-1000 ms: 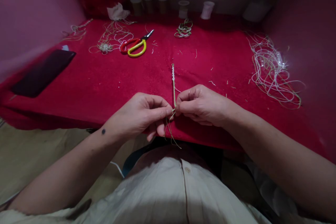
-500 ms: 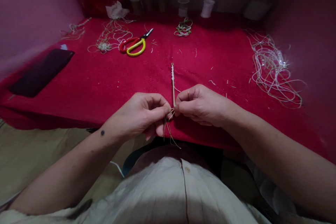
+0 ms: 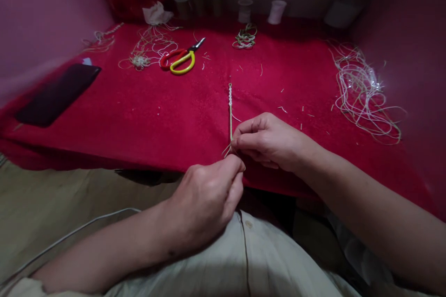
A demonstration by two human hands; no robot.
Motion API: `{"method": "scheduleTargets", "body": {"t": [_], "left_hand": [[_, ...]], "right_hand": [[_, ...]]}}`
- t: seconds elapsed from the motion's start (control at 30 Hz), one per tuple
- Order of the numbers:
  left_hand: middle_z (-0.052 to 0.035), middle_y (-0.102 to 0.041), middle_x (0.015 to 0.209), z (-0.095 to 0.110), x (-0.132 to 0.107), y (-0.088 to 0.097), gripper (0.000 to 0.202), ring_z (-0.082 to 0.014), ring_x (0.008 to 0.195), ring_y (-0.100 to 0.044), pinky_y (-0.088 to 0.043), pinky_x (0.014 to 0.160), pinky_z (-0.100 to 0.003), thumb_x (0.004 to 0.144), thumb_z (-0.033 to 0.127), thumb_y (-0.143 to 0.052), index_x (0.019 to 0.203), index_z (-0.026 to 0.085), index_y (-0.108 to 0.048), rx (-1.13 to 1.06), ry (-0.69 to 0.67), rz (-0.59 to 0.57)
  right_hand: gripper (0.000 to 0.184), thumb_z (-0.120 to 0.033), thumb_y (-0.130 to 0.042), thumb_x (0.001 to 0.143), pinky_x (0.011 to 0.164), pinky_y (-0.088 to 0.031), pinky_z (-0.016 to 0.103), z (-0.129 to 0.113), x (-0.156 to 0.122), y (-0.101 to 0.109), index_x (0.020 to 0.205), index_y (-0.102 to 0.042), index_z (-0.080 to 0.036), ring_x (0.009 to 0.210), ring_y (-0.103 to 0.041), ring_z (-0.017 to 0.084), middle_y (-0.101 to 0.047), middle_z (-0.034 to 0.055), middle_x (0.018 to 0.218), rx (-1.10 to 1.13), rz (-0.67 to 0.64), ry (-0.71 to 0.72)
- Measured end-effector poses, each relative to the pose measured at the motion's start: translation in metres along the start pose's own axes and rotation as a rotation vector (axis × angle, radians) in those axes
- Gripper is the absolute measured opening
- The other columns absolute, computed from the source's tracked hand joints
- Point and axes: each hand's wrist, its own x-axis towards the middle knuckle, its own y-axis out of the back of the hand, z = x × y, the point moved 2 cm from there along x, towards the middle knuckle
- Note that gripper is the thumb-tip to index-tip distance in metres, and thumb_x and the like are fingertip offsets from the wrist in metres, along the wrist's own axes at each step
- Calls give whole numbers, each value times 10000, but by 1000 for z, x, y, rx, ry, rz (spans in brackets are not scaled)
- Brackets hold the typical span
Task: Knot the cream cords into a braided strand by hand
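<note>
A narrow cord (image 3: 230, 120) runs straight down the red cloth, its upper part knotted in white below a small loop and its lower part plain green. My right hand (image 3: 263, 141) pinches the cord's lower end, thumb against forefinger. Loose strands (image 3: 227, 150) stick out to the left of those fingertips. Just below, my left hand (image 3: 212, 192) is closed with its back turned up, close to my body. Its fingertips look pressed together on the cord strands, though the knuckles hide most of what they hold. A thin white thread (image 3: 237, 119) curves from the cord toward my right hand.
Red-and-yellow scissors (image 3: 183, 59) lie beyond the cord, near tangled threads (image 3: 140, 61). A dark phone-like case (image 3: 59, 95) rests at left. More tangled cord (image 3: 362, 90) lies at right. Several thread spools (image 3: 277, 12) line the back, with a knotted bundle (image 3: 245, 38) before them.
My left hand has moved down and toward my body, turning its back upward, and the strands below have gone from sight. My right hand keeps its pinch in nearly the same place.
</note>
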Motion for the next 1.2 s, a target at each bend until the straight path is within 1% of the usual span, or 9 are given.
{"method": "scheduleTargets", "body": {"t": [0.1, 0.2, 0.37, 0.5, 0.6, 0.73, 0.8, 0.97, 1.2], "left_hand": [[-3, -526, 652, 4, 1, -10, 183, -112, 553, -469, -360, 553, -258, 900, 159, -350, 811, 165, -510, 148, -49, -19], [-6, -522, 657, 11, 4, -12, 198, -113, 542, -444, -350, 545, -259, 897, 145, -339, 789, 170, -503, 119, -84, -85], [1, -588, 678, 7, -2, -9, 191, -104, 581, -495, -368, 552, -228, 889, 135, -413, 779, 172, -564, -196, -193, -426], [-13, -629, 675, -15, -12, 9, 186, -117, 590, -544, -364, 541, -233, 874, 151, -478, 761, 187, -622, -155, -251, -599], [-6, -631, 656, -27, -11, 30, 190, -98, 561, -548, -375, 523, -203, 884, 220, -499, 783, 194, -657, -204, -139, -532], [30, -565, 518, -32, 2, 47, 123, -76, 421, -501, -345, 392, -161, 859, 261, -539, 883, 180, -629, -496, 316, -67], [33, -591, 521, -32, 11, 42, 109, -69, 350, -480, -340, 345, -156, 838, 236, -560, 923, 173, -582, -740, 420, 43], [-15, -646, 561, -30, 30, 21, 94, -131, 420, -605, -498, 398, -215, 817, 147, -559, 909, 129, -547, -1140, 463, -66], [1, -644, 581, -23, 33, 17, 47, -118, 427, -616, -543, 429, -236, 799, 102, -585, 790, 117, -541, -1191, 485, -106]], "right_hand": [[127, -128, -511, 741, 260, -179, 175, 2, 0, 2, 621, -548, -149, 273, -271, 44, -375, -79, 361, 48, -49, 25], [128, -134, -538, 736, 262, -166, 172, 4, 0, 4, 609, -547, -144, 276, -268, 38, -379, -78, 355, 43, -71, 41], [94, -154, -565, 733, 270, -186, 169, 5, 0, 6, 640, -552, -151, 286, -277, 33, -368, -88, 394, 63, -67, 63], [110, -171, -570, 739, 271, -183, 171, 7, 1, 8, 635, -538, -159, 295, -250, 33, -359, -89, 402, 94, -104, 72], [108, -179, -570, 743, 269, -180, 170, 9, 2, 10, 641, -540, -160, 300, -235, 33, -355, -89, 405, 93, -125, 81], [79, -192, -566, 757, 269, -183, 167, 10, 2, 11, 687, -567, -155, 305, -239, 34, -359, -87, 418, 71, -130, 90], [84, -200, -566, 767, 269, -185, 164, 9, 1, 11, 697, -568, -154, 307, -243, 32, -361, -86, 425, 68, -128, 93], [133, -207, -574, 790, 272, -203, 151, 8, 1, 12, 671, -545, -155, 307, -259, 25, -361, -89, 430, 61, -127, 107], [195, -218, -575, 819, 259, -210, 152, 8, 2, 11, 643, -525, -151, 292, -268, 24, -360, -87, 422, 59, -159, 131]]}}
